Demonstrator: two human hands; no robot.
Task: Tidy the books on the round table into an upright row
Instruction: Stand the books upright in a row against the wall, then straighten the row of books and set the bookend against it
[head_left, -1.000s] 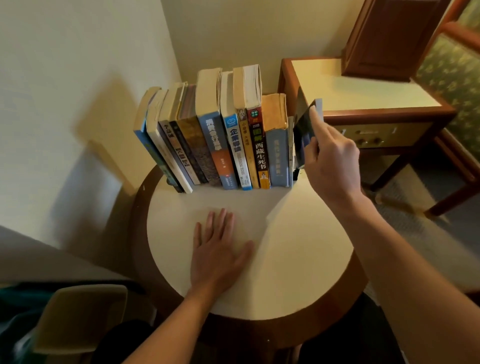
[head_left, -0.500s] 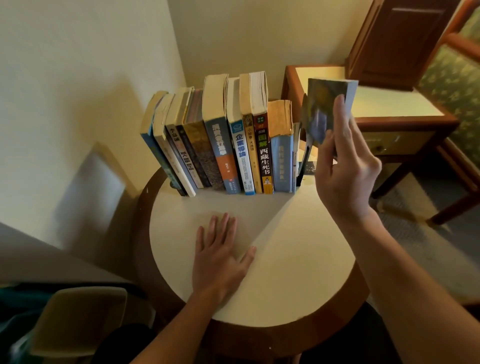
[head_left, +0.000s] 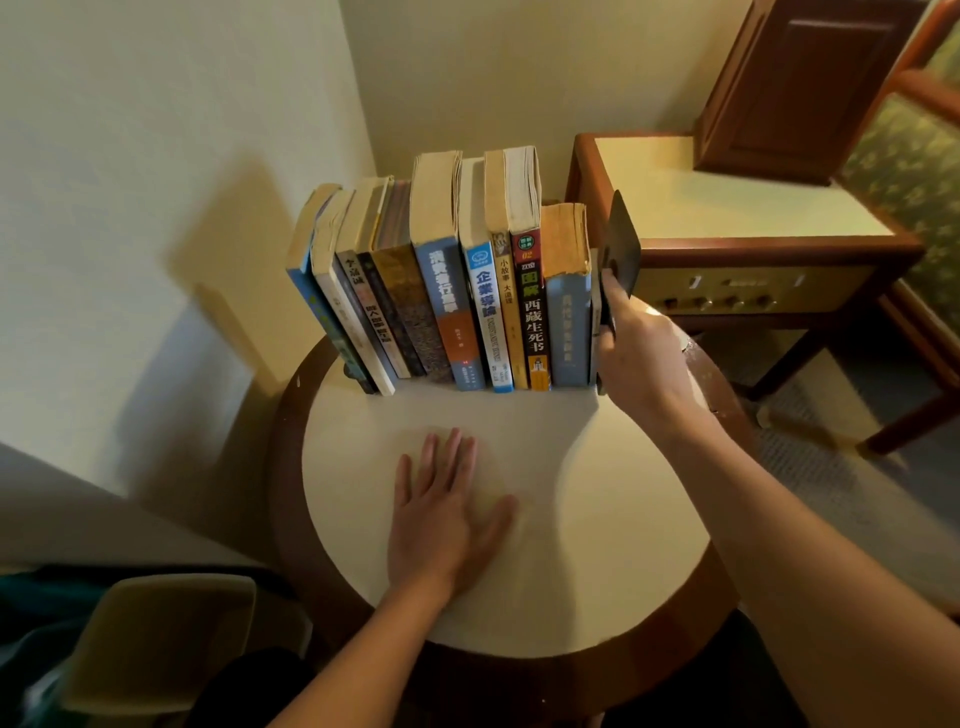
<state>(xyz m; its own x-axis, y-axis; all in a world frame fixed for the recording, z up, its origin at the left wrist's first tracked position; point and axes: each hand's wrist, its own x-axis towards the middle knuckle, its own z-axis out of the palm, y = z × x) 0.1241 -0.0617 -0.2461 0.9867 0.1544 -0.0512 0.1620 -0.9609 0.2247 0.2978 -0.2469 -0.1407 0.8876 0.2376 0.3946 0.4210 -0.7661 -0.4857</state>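
A row of several books (head_left: 467, 291) stands upright at the back of the round table (head_left: 623, 519), spines toward me; the leftmost few lean left. A thin grey book (head_left: 594, 312) closes the right end. Right beside it stands a black bookend (head_left: 622, 241). My right hand (head_left: 641, 358) grips this bookend, thumb on its plate, fingers hidden behind it. My left hand (head_left: 447, 519) lies flat on the tabletop in front of the row, fingers spread, holding nothing. The small blue book I held earlier is not visible.
A wall corner sits close behind and left of the row. A wooden side table (head_left: 727, 208) with a drawer stands at the right, with a dark wooden cabinet (head_left: 800, 88) on it. A chair seat (head_left: 156, 639) is at bottom left.
My right hand, which lifted a small blue book up half a second ago, has come down to the right end of the row and now holds the black bookend. The left hand stayed put.
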